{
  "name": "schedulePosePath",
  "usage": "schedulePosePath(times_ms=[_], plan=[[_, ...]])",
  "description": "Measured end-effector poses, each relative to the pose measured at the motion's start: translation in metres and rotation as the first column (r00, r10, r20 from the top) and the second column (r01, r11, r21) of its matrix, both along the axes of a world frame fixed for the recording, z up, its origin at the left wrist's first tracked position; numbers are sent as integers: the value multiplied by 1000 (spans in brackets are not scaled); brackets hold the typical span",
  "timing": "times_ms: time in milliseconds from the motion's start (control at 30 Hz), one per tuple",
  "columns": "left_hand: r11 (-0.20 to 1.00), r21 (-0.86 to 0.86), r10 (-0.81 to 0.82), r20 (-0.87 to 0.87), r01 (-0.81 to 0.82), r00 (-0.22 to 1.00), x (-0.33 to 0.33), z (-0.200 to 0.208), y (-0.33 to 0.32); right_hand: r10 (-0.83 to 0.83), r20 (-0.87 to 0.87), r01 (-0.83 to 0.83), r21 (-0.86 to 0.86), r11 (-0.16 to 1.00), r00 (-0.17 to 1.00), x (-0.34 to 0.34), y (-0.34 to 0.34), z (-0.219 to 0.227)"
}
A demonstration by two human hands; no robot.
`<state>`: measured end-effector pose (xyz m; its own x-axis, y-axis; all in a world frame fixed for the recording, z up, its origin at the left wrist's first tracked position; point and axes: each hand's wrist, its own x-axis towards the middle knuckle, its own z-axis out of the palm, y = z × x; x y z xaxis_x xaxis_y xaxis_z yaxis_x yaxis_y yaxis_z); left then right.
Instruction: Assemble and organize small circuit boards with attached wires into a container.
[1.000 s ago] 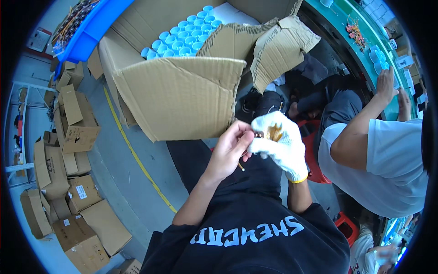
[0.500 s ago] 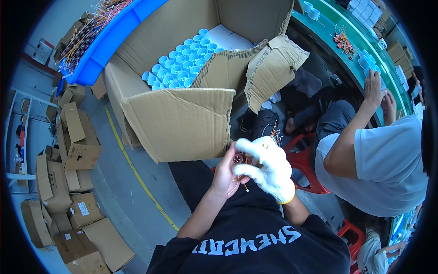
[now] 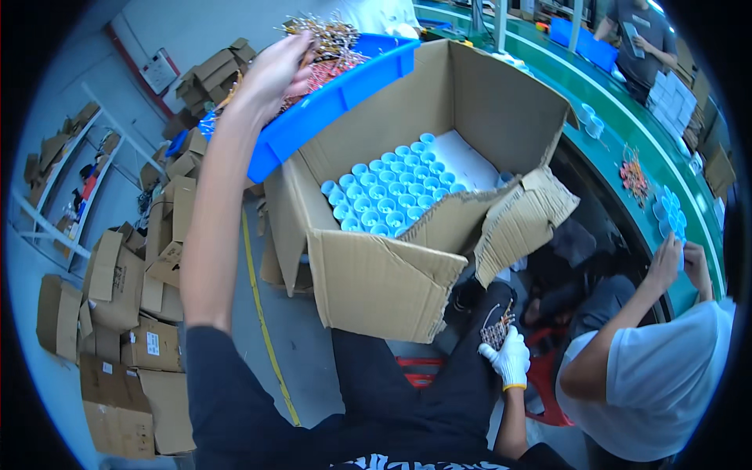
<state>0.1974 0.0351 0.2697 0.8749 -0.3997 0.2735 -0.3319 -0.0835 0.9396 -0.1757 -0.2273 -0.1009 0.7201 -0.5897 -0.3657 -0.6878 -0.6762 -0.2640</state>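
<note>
Factory assembly workshop: right of the carton (image 3: 376,282), a long green worktop (image 3: 615,149) with 1 seated worker (image 3: 646,376); inside the carton, blue cups (image 3: 384,192); at its left, a bin (image 3: 337,98) of wires (image 3: 337,35) and, beyond, boxes (image 3: 117,407).

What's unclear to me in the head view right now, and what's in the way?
- Left hand, head view: whether it grips anything from the wire pile; its own back hides the palm.
- Right hand, head view: its hold on the bundle; glove and bundle hide the fingers.
- Blue cups, head view: contents too small; front flap may hide more.
</note>
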Motion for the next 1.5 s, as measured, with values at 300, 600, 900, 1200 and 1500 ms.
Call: schedulePosePath(times_ms=[300, 600, 900, 1200, 1500], plan=[[603, 701, -36, 500, -380, 865, 165, -29, -21, 7, 138, -10, 18, 1000, 990, -13, -7, -10], [727, 415, -665, 227, 547, 711, -213, -63, 27, -38, 801, -213, 205, 955, 598, 23, 8, 93], [999, 18, 37, -97, -35, 995, -318, -266, -85, 222, 787, -384, 21, 923, 576, -6, 25, 115], [883, -238, -470, -490, 405, 735, -295, -283, -106, 294, 597, -453, 132, 882, 747, -23, 20, 127], [965, -155, -262, -595, 211, 760, -302, -306, -111, 113, 757, -331, 141, 933, 643, -38, 0, 60]])
